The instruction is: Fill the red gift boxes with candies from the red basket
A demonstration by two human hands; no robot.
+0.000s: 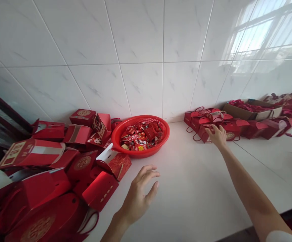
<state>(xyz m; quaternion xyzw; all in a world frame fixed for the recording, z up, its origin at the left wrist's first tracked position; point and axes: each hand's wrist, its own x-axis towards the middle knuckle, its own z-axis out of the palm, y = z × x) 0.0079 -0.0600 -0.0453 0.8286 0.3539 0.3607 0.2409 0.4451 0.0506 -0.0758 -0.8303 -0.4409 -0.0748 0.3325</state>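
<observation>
My left hand hovers over the white tabletop with its fingers apart and curved, holding nothing. In front of it is a round red plastic basket with wrapped sweets inside. On the right, my right hand reaches to a small red box at the front of a group of closed boxes with cord handles. The fingers are bent over the box's top, spread apart; whether they grip it is hard to see.
Many red boxes, several with open flaps, are heaped at the left. A cardboard box with red items stands among more red boxes at the right. A tiled wall rises behind the white table.
</observation>
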